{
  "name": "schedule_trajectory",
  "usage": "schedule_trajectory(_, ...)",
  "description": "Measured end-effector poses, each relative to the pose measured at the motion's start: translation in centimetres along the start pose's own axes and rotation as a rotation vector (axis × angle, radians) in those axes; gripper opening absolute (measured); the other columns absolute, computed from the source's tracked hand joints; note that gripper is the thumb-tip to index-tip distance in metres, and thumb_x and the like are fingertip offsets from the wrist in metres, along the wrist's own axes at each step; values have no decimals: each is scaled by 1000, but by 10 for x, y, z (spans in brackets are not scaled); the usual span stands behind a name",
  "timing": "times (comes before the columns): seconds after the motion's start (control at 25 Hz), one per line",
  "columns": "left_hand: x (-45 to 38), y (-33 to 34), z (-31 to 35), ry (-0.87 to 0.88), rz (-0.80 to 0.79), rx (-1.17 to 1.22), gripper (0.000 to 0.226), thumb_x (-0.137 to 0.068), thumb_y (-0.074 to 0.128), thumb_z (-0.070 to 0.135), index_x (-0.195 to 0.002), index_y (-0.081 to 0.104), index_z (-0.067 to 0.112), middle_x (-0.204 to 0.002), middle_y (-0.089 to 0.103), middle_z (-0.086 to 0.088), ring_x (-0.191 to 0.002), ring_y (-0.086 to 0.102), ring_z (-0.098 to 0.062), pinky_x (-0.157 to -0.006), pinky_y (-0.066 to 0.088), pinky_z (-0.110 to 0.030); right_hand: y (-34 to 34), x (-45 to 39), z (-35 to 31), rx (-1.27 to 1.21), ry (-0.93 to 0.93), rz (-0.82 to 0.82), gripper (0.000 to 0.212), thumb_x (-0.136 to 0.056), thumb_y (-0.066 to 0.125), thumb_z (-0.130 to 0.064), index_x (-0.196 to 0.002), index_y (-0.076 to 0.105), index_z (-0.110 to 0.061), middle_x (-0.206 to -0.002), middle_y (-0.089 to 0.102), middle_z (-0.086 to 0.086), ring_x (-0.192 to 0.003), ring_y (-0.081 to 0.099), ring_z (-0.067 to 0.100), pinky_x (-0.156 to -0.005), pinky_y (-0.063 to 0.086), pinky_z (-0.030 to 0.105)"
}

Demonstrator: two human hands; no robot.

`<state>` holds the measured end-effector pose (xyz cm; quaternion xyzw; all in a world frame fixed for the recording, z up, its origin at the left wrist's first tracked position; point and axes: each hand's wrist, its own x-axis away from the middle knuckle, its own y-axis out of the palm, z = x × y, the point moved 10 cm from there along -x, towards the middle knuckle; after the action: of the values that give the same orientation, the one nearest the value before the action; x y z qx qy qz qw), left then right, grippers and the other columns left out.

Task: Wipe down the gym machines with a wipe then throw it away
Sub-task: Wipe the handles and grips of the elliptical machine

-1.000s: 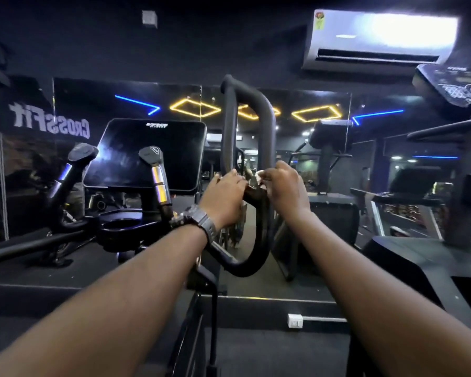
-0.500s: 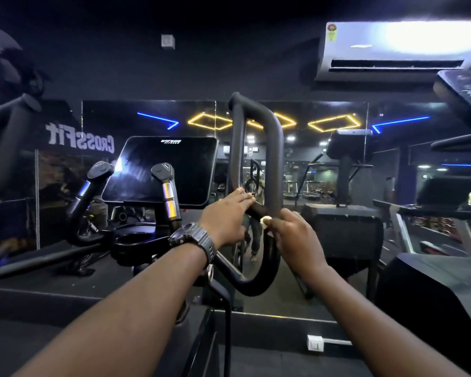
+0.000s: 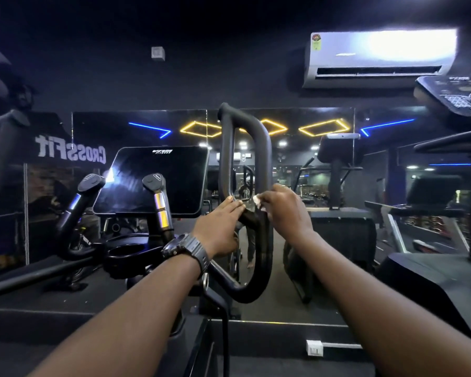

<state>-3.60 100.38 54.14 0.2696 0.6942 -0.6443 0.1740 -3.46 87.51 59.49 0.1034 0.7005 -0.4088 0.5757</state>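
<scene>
A black looped handlebar (image 3: 265, 148) of a gym machine stands upright at the centre. My left hand (image 3: 219, 227), a watch on its wrist, rests on the short cross grip (image 3: 249, 217) inside the loop, fingers extended over it. My right hand (image 3: 284, 210) wraps the right bar of the loop at mid height and pinches a small white wipe (image 3: 257, 199) against it; only a scrap of the wipe shows at my fingertips.
The machine's dark console screen (image 3: 152, 179) and two short grips with silver bands (image 3: 159, 202) sit to the left. A wall mirror lies behind. Another machine's console (image 3: 457, 96) and frame stand at the right. An air conditioner (image 3: 378, 58) hangs above.
My right hand with the wipe has slid up the right bar of the loop. My left hand stays on the cross grip. The view has tilted a little.
</scene>
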Motion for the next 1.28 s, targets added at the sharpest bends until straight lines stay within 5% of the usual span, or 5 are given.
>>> schedule_trajectory(0.4, -14, -25, 3, 143, 217, -63, 38, -93, 53, 42, -127, 57, 25, -133, 54, 9, -134, 42, -11, -107, 39, -39, -8, -34, 2, 59, 2, 36, 16, -86, 71, -13, -102, 74, -14, -92, 65, 3, -79, 63, 20, -69, 59, 35)
schedule_trajectory(0.64, -44, -27, -18, 216, 267, -66, 41, -101, 43, 39, -131, 57, 16, -151, 44, 1, -150, 18, -14, -121, 24, -43, 8, 2, -15, 106, -22, -1, 16, -85, 72, -14, -100, 76, -17, -85, 61, -1, -77, 60, 19, -66, 54, 31)
schedule_trajectory(0.76, -58, -42, -41, 79, 408, 300, 49, -100, 51, 25, -146, 41, 12, -163, 20, -6, -150, 18, -21, -121, 24, -38, -10, -61, -2, 152, 50, 126, 15, -88, 67, -14, -99, 77, -16, -84, 61, 4, -78, 61, 25, -66, 49, 31)
schedule_trajectory(1.0, -97, -26, -104, -216, 390, 1114, 25, -88, 70, 23, -112, 67, 16, -99, 72, 3, -89, 70, -15, -79, 59, -33, 13, -26, -11, 172, 50, 153, 17, -84, 70, -10, -99, 77, -16, -79, 55, -1, -76, 56, 21, -67, 49, 32)
schedule_trajectory(1.28, -105, -31, -104, -227, 193, 1103, 26, -86, 75, 28, -107, 71, 13, -93, 74, -2, -86, 70, -19, -81, 59, -37, -7, -76, -15, 286, 154, 121, 16, -85, 69, -10, -97, 76, -18, -83, 57, 2, -78, 58, 26, -64, 49, 31)
